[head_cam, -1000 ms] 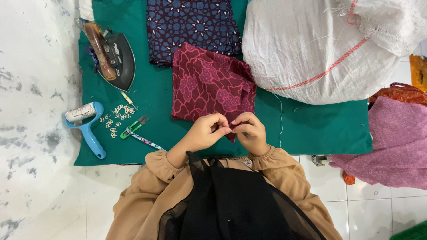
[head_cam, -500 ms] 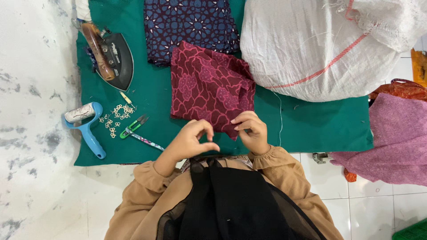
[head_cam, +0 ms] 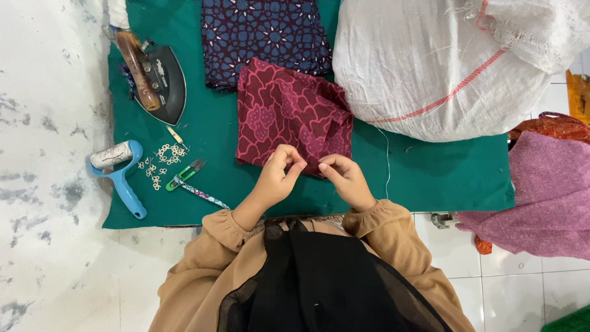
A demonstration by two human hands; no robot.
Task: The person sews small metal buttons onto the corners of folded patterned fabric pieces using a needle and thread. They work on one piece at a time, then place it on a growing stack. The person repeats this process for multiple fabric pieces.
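Observation:
A maroon patterned fabric (head_cam: 289, 114) lies folded on a green cloth (head_cam: 430, 175). My left hand (head_cam: 278, 181) has thumb and fingers pinched together at the fabric's near edge. My right hand (head_cam: 345, 179) pinches the same edge just to the right, and the fingertips of both hands nearly meet. Anything smaller between the fingers is too fine to see. A thin white thread (head_cam: 387, 161) runs across the green cloth right of my right hand.
On the left of the green cloth lie a dark iron (head_cam: 161, 85), a blue lint roller (head_cam: 120, 175), small metal rings (head_cam: 163, 161) and green thread snips (head_cam: 187, 174). A dark blue patterned fabric (head_cam: 264, 34) lies beyond the maroon one. A big white sack (head_cam: 442, 67) and pink cloth (head_cam: 541, 197) are at right.
My left hand drew away from the fabric toward me with fingers apart, then came back to its near edge and pinched shut. My right hand stayed at the edge.

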